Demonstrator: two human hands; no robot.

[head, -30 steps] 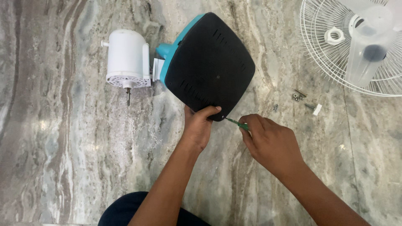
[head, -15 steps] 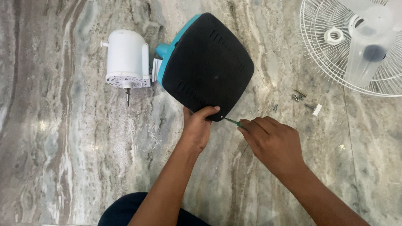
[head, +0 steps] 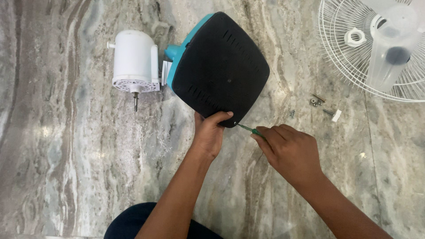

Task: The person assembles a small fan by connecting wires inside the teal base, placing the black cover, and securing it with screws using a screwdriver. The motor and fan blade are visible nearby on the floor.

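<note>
Base nudged slightly right on the marble floor [head: 88, 155]; my left hand [head: 209, 132] clamps the black fan base [head: 221, 66] corner, right hand [head: 287, 150] closed on green screwdriver [head: 248, 129]—keep tip square in screw.

White fan grille [head: 341, 57], loose screws [head: 316, 101]

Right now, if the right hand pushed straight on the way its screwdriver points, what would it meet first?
The right hand aims its screwdriver up-left; its tip already seems to meet the black base plate by the left hand.
</note>
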